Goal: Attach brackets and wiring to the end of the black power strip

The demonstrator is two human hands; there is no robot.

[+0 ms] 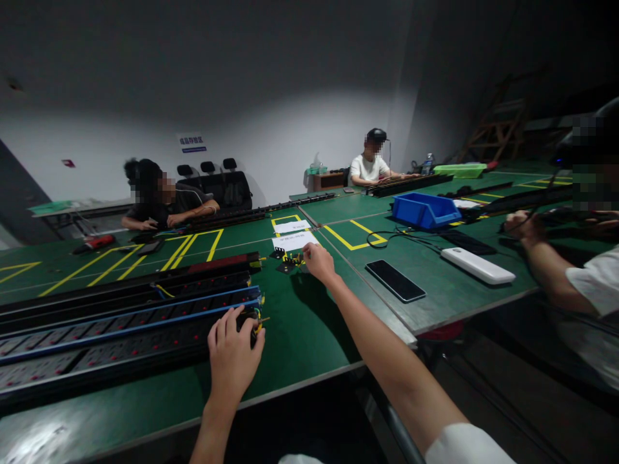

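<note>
Long black power strips (135, 351) with red-dotted sockets lie side by side on the green table, with blue edges between them. My left hand (235, 351) curls over the right-hand end of the nearest strip, where yellow wires (262, 300) stick out. Farther off, my right hand (318, 261) reaches across the table with its fingers pinched together beside a few small black brackets (285, 261). What sits between those fingertips is too small to tell. White paper labels (294, 241) lie just behind the brackets.
To the right are a phone (395, 280), a white power bank (478, 265) with a black cable and a blue bin (425, 210). Co-workers sit at the far left (164, 200), far back (370, 164) and right (594, 277). A red power tool (99, 242) lies at left.
</note>
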